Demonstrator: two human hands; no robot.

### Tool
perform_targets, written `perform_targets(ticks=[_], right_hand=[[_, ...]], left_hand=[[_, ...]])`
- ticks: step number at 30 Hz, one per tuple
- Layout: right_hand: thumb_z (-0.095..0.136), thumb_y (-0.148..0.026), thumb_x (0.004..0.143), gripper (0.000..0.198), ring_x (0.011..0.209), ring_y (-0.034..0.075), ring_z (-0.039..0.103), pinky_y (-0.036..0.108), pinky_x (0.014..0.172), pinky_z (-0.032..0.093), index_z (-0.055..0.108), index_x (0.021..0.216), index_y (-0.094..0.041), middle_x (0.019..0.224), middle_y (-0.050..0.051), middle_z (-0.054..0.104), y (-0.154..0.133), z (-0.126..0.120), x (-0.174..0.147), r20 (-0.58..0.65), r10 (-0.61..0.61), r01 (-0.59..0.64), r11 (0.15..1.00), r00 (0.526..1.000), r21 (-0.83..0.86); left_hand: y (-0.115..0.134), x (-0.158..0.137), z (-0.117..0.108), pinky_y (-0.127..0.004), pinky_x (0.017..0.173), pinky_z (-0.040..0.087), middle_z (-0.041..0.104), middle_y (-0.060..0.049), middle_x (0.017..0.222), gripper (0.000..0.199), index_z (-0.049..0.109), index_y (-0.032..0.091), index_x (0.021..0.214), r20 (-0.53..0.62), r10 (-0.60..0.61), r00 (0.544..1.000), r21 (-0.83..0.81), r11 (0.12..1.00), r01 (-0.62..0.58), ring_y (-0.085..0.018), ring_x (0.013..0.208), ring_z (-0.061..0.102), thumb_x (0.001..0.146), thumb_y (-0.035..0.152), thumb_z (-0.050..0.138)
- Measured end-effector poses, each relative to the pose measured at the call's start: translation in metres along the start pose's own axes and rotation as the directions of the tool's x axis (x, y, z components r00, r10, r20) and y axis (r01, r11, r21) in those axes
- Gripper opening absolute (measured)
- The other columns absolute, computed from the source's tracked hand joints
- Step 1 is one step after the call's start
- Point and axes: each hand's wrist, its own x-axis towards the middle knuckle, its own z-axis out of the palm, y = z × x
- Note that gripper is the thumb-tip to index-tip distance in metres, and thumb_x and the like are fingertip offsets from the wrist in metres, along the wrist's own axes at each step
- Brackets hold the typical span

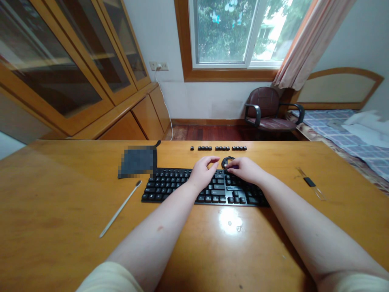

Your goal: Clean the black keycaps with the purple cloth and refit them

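Note:
A black keyboard lies lengthwise on the desk, its top row showing bare key sockets. My left hand is over its upper middle, thumb and forefinger curved with a gap between them and nothing visible in it. Just to the right, my right hand has its fingertips pinched together above the keyboard's upper edge. A small dark, purplish bit shows at those fingertips, too small to name. Beside them rests a coiled black cable, partly covered by the right hand. Loose black keycaps stand in small groups behind the keyboard.
A dark cloth pouch, partly blurred out, touches the keyboard's upper left. A slim pale brush lies at left. At right is a wire keycap puller with a black handle. The wooden desk ends behind the keycaps; an armchair stands beyond.

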Motion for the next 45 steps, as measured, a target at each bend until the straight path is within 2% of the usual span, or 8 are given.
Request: perform_targets(ticks=[11, 18, 26, 31, 34, 37, 41, 45], right_hand=[[0.061, -0.031, 0.074, 0.014, 0.079, 0.019, 0.062, 0.027, 0.072, 0.045, 0.072, 0.080, -0.024, 0.084, 0.003, 0.070, -0.007, -0.003, -0.003, 0.002, -0.059, 0.059, 0.986, 0.998, -0.159], [0.068, -0.037, 0.068, 0.015, 0.076, 0.018, 0.062, 0.025, 0.066, 0.043, 0.071, 0.076, -0.025, 0.081, 0.001, 0.070, -0.004, 0.002, 0.001, -0.073, 0.086, -0.092, 0.992, 0.994, -0.083], [0.069, -0.037, 0.066, 0.013, 0.073, 0.018, 0.062, 0.025, 0.061, 0.041, 0.071, 0.070, -0.025, 0.075, 0.001, 0.070, -0.004, 0.007, 0.003, -0.065, 0.156, -0.162, 0.981, 0.986, -0.107], [0.053, -0.043, 0.080, 0.026, 0.074, 0.018, 0.062, 0.026, 0.065, 0.043, 0.070, 0.080, -0.024, 0.080, 0.003, 0.070, 0.007, -0.005, 0.004, -0.202, 0.144, -0.168, 0.980, 0.969, -0.105], [0.043, -0.040, 0.086, 0.032, 0.086, 0.021, 0.061, 0.029, 0.073, 0.044, 0.068, 0.093, -0.021, 0.096, 0.008, 0.067, 0.030, -0.018, 0.009, -0.372, 0.151, -0.247, 0.942, 0.916, -0.226], [0.041, -0.040, 0.086, 0.041, 0.094, 0.025, 0.060, 0.035, 0.080, 0.045, 0.058, 0.117, -0.018, 0.116, 0.014, 0.058, 0.061, -0.023, 0.014, -0.451, 0.207, -0.370, 0.876, 0.868, -0.311], [0.040, -0.044, 0.087, 0.055, 0.109, 0.028, 0.053, 0.038, 0.091, 0.042, 0.037, 0.136, -0.019, 0.131, 0.014, 0.046, 0.093, -0.019, 0.022, -0.405, 0.159, -0.318, 0.877, 0.900, -0.362], [0.040, -0.044, 0.087, 0.057, 0.116, 0.028, 0.049, 0.039, 0.096, 0.038, 0.031, 0.139, -0.025, 0.137, 0.013, 0.041, 0.105, -0.018, 0.028, -0.317, 0.072, -0.209, 0.881, 0.946, -0.424]], left_hand=[[0.000, 0.000, 0.000, -0.034, 0.090, 0.048, 0.066, -0.007, 0.100, 0.019, 0.064, 0.017, 0.096, 0.005, -0.012, 1.000, 0.007, 1.000, 0.012, -0.017, 0.096, 0.061, 0.082, 0.022, 0.053], [0.001, -0.001, 0.000, -0.035, 0.090, 0.048, 0.066, -0.007, 0.099, 0.019, 0.064, 0.017, 0.096, 0.000, 0.002, 1.000, 0.003, 1.000, -0.002, -0.018, 0.095, 0.061, 0.082, 0.022, 0.053], [0.003, -0.001, -0.001, -0.034, 0.088, 0.049, 0.067, -0.006, 0.098, 0.018, 0.064, 0.017, 0.095, 0.006, -0.002, 1.000, 0.018, 1.000, 0.002, -0.017, 0.093, 0.062, 0.081, 0.021, 0.053], [0.003, -0.001, -0.001, -0.035, 0.088, 0.049, 0.067, -0.006, 0.097, 0.018, 0.064, 0.017, 0.094, -0.001, -0.006, 1.000, 0.013, 1.000, 0.006, -0.017, 0.094, 0.062, 0.082, 0.022, 0.052], [0.003, -0.001, 0.000, -0.034, 0.088, 0.049, 0.067, -0.006, 0.096, 0.017, 0.065, 0.017, 0.093, -0.004, -0.015, 1.000, 0.011, 1.000, 0.015, -0.017, 0.093, 0.062, 0.082, 0.021, 0.052], [0.004, -0.001, 0.000, -0.034, 0.088, 0.049, 0.067, -0.006, 0.097, 0.017, 0.064, 0.017, 0.094, 0.001, -0.019, 1.000, 0.010, 1.000, 0.019, -0.017, 0.092, 0.062, 0.081, 0.021, 0.053], [0.004, -0.001, 0.000, -0.034, 0.088, 0.049, 0.067, -0.006, 0.097, 0.017, 0.064, 0.017, 0.094, 0.004, -0.018, 1.000, 0.020, 1.000, 0.018, -0.017, 0.093, 0.062, 0.081, 0.022, 0.053], [0.004, -0.002, 0.000, -0.034, 0.089, 0.049, 0.067, -0.006, 0.098, 0.018, 0.064, 0.018, 0.094, 0.007, -0.020, 1.000, 0.013, 1.000, 0.020, -0.017, 0.095, 0.061, 0.082, 0.023, 0.052]])
